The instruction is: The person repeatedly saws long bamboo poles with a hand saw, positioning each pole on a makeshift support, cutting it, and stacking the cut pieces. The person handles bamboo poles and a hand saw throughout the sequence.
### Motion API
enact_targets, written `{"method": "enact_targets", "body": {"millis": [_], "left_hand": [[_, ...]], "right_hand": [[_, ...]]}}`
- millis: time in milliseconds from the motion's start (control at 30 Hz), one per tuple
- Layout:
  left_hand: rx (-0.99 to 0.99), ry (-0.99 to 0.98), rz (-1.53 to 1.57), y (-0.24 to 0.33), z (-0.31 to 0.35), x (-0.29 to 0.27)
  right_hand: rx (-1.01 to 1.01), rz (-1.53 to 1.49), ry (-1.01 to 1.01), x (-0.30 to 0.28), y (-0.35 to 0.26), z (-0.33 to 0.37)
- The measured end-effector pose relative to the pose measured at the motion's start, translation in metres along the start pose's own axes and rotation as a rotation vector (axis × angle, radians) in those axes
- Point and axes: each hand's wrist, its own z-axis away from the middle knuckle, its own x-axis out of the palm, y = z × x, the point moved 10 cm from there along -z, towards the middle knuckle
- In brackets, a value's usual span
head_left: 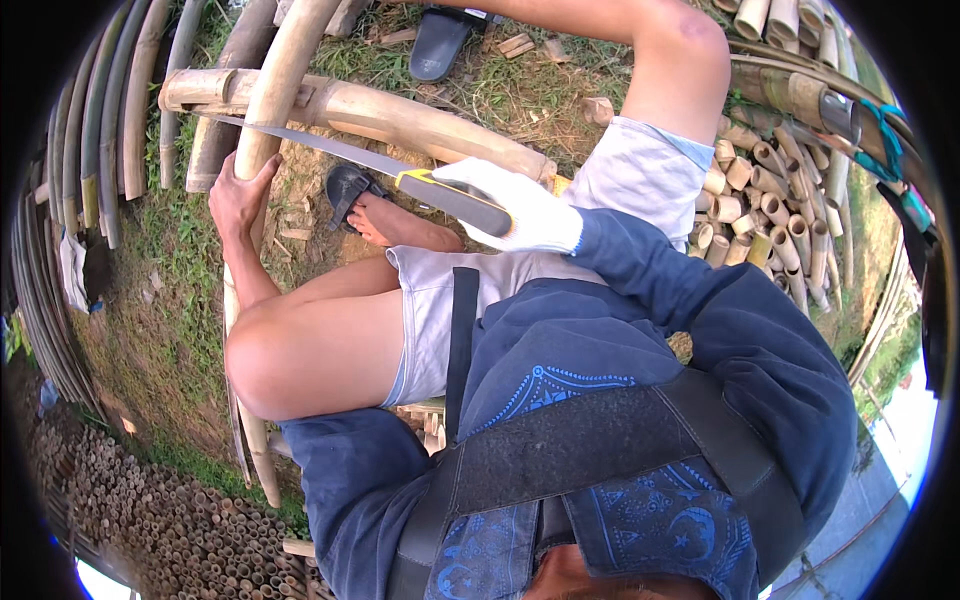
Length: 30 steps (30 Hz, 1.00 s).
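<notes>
My left hand (240,200), bare, is closed around a long pale bamboo pole (280,70) just below the saw. In a white glove, my right hand (510,200) grips the dark grey and yellow handle of a handsaw (340,152). Its thin blade points left and meets the pole just above my left hand; how deep it sits in the bamboo I cannot tell. The pole lies across a thicker horizontal bamboo piece (420,132). One sandaled foot (380,215) is on the ground under the saw.
Short cut bamboo tubes (775,205) are piled at the right. Long bamboo poles (110,120) lean in a row at the left. A large stack of bamboo (170,510) fills the lower left. A dark slide sandal (440,45) lies on the grass at the top.
</notes>
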Motion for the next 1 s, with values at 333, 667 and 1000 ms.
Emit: {"method": "enact_targets", "body": {"millis": [333,667,1000], "left_hand": [[0.054,0.03,-0.067,0.036,-0.008,-0.004],[0.033,0.062,0.013,-0.005,-0.007,-0.006],[0.099,0.109,0.022,0.009,-0.002,-0.009]], "right_hand": [[0.119,0.015,0.043,0.065,0.068,-0.134],[0.284,0.043,-0.093,-0.018,-0.012,0.04],[0.102,-0.163,-0.057,0.072,0.055,-0.155]]}}
